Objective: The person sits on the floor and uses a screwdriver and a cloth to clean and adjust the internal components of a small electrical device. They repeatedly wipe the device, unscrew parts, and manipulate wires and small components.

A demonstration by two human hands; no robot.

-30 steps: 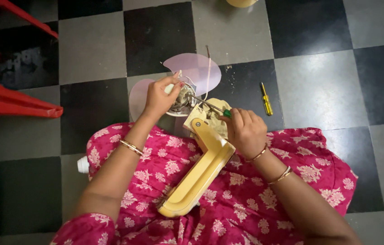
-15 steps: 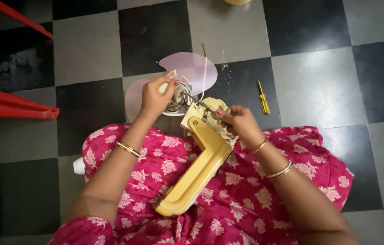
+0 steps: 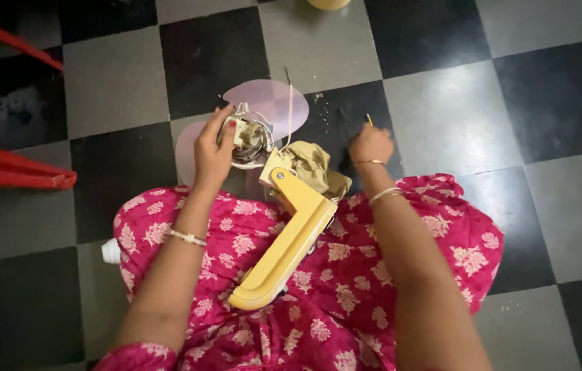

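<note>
Checkered black-and-grey floor tiles (image 3: 442, 124); person sits with a yellow fan housing (image 3: 291, 240) slanted across a pink floral lap, its upper end at the exposed motor (image 3: 249, 141), pale pink blades (image 3: 273, 103) just beyond the motor. Left hand (image 3: 212, 148) is clasped around the motor's left side; right hand (image 3: 371, 144), well right of the motor, is closed on a small yellow-tipped tool (image 3: 369, 120). Risks, as judged: the one-handed grip lets the motor tip off the housing, and loose thin wires (image 3: 289, 103) could snag or tear.

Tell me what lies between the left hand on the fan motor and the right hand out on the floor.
In the head view, a crumpled beige cloth and the top of the yellow fan stand lie between the left hand and right hand.
</note>
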